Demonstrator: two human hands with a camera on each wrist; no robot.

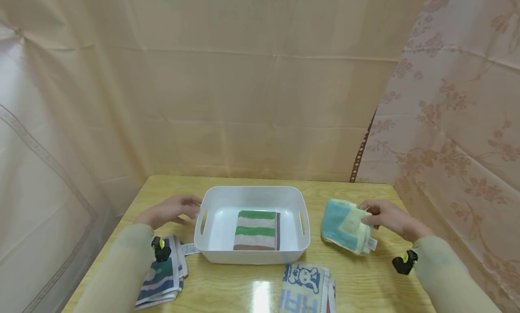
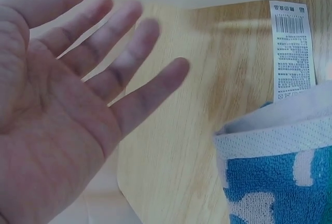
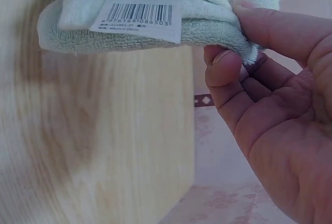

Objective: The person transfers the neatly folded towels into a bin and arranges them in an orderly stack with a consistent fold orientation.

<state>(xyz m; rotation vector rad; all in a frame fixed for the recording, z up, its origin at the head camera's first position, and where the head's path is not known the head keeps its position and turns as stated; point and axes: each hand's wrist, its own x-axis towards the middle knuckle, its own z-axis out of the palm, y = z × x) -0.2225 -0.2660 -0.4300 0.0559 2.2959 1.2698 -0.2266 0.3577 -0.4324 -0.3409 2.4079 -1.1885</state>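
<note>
A white plastic basket [image 1: 252,254] stands mid-table with a folded green, white and brown striped towel [image 1: 257,230] inside. My left hand [image 1: 172,210] hovers flat beside the basket's left handle, fingers spread [image 2: 124,63], holding nothing. My right hand [image 1: 386,218] pinches a folded blue and pale yellow towel [image 1: 345,225] right of the basket; in the right wrist view thumb and fingers [image 3: 228,68] grip the towel's edge [image 3: 155,6] near its barcode label, and the towel is raised off the table there.
A folded blue, green and white towel [image 1: 162,277] with a care label [image 2: 291,47] lies under my left forearm. A bear-print towel [image 1: 306,288] lies at the front edge. Beige curtains enclose the wooden table [image 1: 365,281] on three sides.
</note>
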